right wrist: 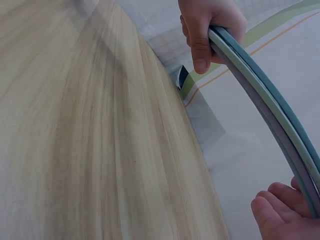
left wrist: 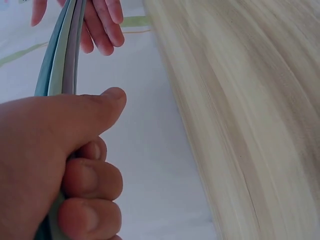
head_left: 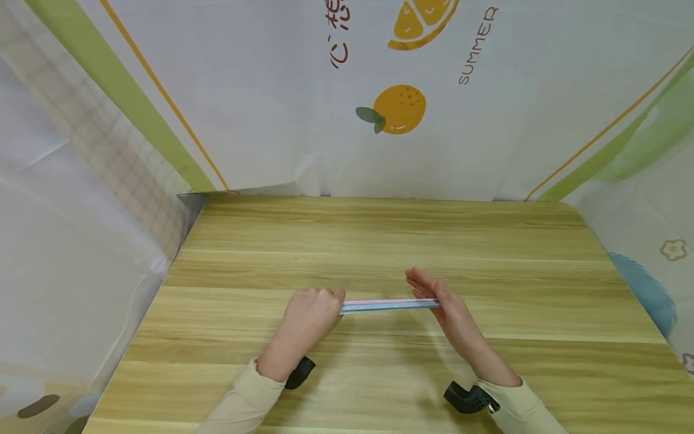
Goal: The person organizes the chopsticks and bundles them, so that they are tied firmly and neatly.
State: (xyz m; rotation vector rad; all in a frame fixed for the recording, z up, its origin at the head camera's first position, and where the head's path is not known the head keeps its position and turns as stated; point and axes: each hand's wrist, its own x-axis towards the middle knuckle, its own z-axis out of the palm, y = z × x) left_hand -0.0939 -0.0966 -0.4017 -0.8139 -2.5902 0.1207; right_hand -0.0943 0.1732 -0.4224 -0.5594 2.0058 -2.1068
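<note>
Seen edge-on, a thin stack of bendable pastel layers (head_left: 390,305), pink, blue and teal, stretches between the two hands above the table. My left hand (head_left: 314,310) grips its left end, fingers curled round it and thumb on the near side in the left wrist view. The other end meets the palm of my right hand (head_left: 447,307), whose fingers are extended. In the right wrist view the stack (right wrist: 270,102) bows in a curve. Its broad faces are hidden, so I cannot tell what kind of sheets or booklets these are.
A wood-grain table (head_left: 352,235) lies beneath the hands. Behind it hangs a white cloth (head_left: 260,108) with orange fruit prints, and more cloth hangs along both sides. Black wrist devices (head_left: 467,398) sit at both sleeves.
</note>
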